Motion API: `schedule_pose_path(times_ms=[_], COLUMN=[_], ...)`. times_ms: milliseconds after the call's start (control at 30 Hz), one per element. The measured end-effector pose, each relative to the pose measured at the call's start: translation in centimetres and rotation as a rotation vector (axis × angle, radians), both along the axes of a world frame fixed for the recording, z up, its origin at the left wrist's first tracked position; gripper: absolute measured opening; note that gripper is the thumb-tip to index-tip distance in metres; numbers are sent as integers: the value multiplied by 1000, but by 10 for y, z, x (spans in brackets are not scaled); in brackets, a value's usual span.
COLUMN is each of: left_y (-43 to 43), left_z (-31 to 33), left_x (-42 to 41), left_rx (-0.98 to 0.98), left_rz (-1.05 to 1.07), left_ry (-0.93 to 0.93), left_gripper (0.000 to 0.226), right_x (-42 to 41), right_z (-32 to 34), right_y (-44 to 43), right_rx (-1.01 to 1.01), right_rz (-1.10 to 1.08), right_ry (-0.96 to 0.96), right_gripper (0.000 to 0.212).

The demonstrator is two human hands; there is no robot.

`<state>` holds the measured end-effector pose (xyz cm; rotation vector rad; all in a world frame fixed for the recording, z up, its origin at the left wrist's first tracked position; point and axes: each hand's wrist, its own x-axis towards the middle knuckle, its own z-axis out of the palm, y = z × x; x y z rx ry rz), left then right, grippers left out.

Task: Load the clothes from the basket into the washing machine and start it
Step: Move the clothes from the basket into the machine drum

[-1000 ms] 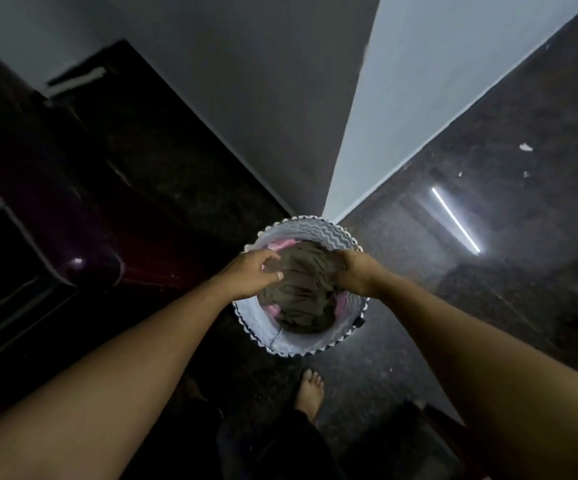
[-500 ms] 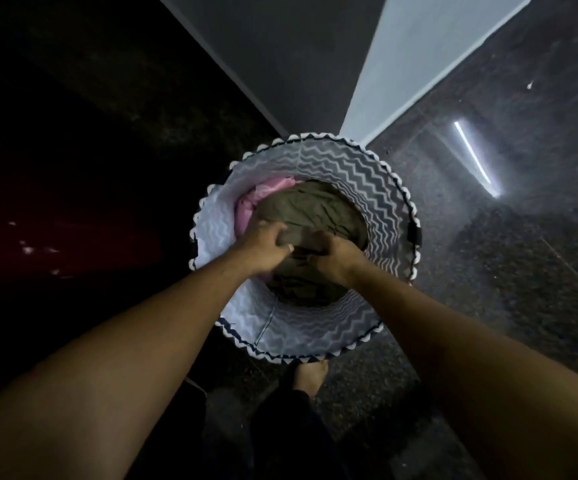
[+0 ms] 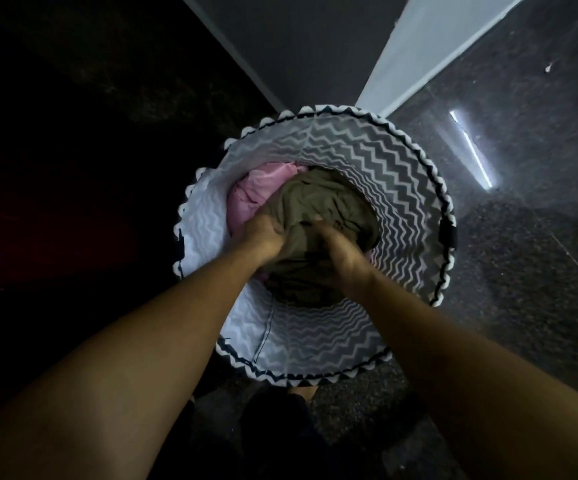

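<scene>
A round fabric laundry basket (image 3: 398, 174) with a grey-and-white zigzag pattern stands on the floor straight below me. An olive-green garment (image 3: 318, 199) lies on top inside it, with a pink garment (image 3: 256, 192) showing beneath at the left. Both my hands reach down into the basket. My left hand (image 3: 263, 237) grips the olive garment at its left side. My right hand (image 3: 336, 251) grips the same garment just to the right, fingers curled into the cloth. No washing machine can be made out in this dark view.
The basket stands by the corner of a pale wall (image 3: 429, 39) at the top. Dark speckled floor (image 3: 509, 271) lies to the right, with a bright strip of reflected light (image 3: 473, 150). The left side is almost black. My foot (image 3: 310, 393) shows just below the basket.
The camera has dropped closer over the basket, which now fills much more of the view. Both hands have dug deeper into the olive garment and bunched it between them.
</scene>
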<state>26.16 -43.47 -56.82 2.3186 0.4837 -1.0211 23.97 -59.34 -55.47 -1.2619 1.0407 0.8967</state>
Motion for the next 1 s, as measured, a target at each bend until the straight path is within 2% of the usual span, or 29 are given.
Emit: schedule_pose_path(times_ms=[33,100,200,267,333,367,467,567,600,733,800,867,967,1000], left_y=[3,6,10,11,11,11,-2,-14,-14,0,6,10,15,16], left_z=[1,-1,-3,-8,-9,-8,6,38,49,90,108,127,149,162], left_x=[-1,-5,-4,-5,-9,-11,-21,-32,-36,-47,-47,-43,-35,-33], left_rx=[61,104,-59,-46,12,-29,-360,-592,-639,-687,-709,-676,-534,-517], left_rz=[-56,-90,63,89,80,118,343,305,270,212,223,265,376,401], left_ry=[4,19,-31,-25,3,18,87,233,264,281,258,166,-11,-11], left_gripper=[30,45,83,90,67,50,16,18,18,15,17,19,13,24], right_x=[-1,-4,-7,-8,-9,-10,-14,-15,-14,-15,-14,-14,-15,-16], right_z=[4,9,8,5,5,4,2,15,21,48,63,82,119,133], right_y=[0,-1,-2,-3,-3,-2,-2,-4,-5,-19,-25,-31,-36,-37], right_rx=[24,24,-3,7,26,27,71,208,185,-123,-185,-225,-209,-176], right_rz=[-6,25,62,73,68,51,-33,-92,-95,-77,-40,-15,-45,-49], right_ry=[23,21,-8,0,19,26,55,79,70,-84,-159,-203,-267,-285], right_gripper=[70,68,64,63,63,62,60,66,61,24,12,23,25,26])
